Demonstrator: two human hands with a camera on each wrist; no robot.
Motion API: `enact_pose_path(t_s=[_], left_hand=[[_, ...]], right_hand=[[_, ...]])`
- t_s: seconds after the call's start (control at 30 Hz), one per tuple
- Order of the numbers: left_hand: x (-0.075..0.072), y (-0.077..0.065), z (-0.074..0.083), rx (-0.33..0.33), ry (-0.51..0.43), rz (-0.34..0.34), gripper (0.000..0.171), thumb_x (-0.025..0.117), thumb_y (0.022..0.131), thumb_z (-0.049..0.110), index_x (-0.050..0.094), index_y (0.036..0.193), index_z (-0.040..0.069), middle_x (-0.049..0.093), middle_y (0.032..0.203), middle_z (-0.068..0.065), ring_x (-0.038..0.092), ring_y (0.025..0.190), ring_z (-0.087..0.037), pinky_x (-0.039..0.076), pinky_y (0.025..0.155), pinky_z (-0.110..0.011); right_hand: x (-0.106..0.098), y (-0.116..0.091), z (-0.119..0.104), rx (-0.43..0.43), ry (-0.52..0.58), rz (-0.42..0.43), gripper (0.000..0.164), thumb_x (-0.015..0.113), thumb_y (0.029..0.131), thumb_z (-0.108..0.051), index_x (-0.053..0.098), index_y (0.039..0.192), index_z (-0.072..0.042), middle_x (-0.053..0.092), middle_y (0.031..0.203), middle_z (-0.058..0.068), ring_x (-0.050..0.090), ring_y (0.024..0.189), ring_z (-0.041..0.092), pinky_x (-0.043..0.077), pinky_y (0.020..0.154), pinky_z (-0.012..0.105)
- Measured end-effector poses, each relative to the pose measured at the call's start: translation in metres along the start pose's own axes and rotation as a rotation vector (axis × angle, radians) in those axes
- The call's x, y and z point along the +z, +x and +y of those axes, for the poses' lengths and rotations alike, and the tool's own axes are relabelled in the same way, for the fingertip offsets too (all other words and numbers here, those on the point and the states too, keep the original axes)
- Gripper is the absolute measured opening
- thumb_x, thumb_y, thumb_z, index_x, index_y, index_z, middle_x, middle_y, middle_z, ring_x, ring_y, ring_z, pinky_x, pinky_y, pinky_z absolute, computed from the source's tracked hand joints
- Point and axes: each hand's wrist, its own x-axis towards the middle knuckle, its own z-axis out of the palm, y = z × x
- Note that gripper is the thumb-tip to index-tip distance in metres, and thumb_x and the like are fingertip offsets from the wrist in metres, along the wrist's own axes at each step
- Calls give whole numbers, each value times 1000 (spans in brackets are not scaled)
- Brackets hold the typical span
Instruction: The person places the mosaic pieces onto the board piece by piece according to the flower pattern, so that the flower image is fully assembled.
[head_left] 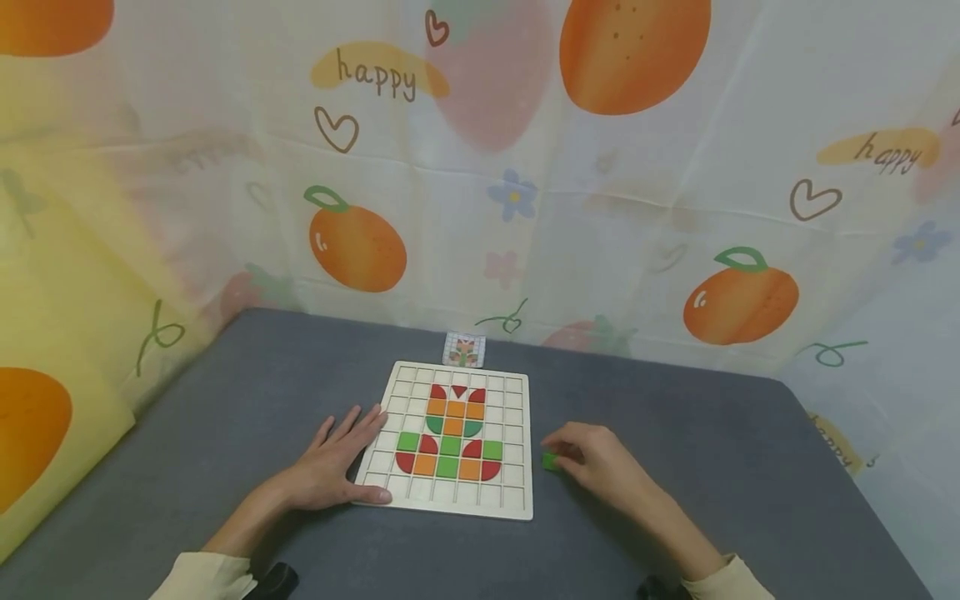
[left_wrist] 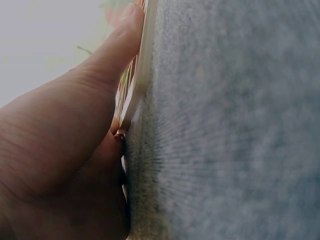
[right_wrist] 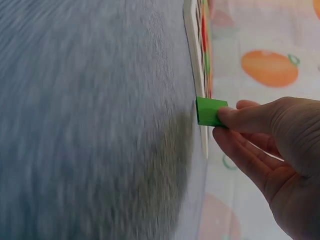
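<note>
A white grid board [head_left: 517, 417] lies flat on the table, its middle squares filled with red, orange and green pieces in a flower-like pattern. Along the board's left edge rests my left hand [head_left: 333, 462], fingers spread, thumb on the near left corner. In the left wrist view the thumb [left_wrist: 112, 55] lies over the board's edge, and the other fingers are mostly hidden. Just right of the board, my right hand [head_left: 600, 462] pinches a green square tile [head_left: 551, 462] between thumb and fingers. The right wrist view shows this tile [right_wrist: 210, 111] tilted at the fingertips.
Behind the board lies a small card [head_left: 464, 350] printted with a similar coloured pattern. The dark grey table [head_left: 712, 450] extends to both sides. A fruit-patterned curtain [head_left: 480, 208] hangs along the table's back edge.
</note>
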Motion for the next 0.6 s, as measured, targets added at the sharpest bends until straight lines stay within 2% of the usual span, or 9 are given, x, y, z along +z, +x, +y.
enact_pose_path(t_s=[0.17,0.33,0.6], left_hand=[[1,0,0,5,-3,3,114,76,72,63,23,156,6,18,162,-17,4,147,-45,-5,112,-63],[0,-1,1,5,-9,5,114,77,72,63,24,156,6,18,162,-17,5,147,-44,-5,112,-63],[-1,-2,2,-1,-9,3,115,76,72,63,23,156,6,18,162,-16,4,147,-44,-5,112,-63]], right_hand=[[8,8,-8,-28,18,-12,23,79,78,3,74,99,-6,70,89,-1,63,77,6,54,67,22],[8,14,-12,-44,8,7,23,79,78,3,74,97,-7,70,88,-1,63,76,5,54,67,22],[12,22,-25,-27,64,-4,20,77,81,2,74,99,-6,70,90,-1,64,78,5,55,68,22]])
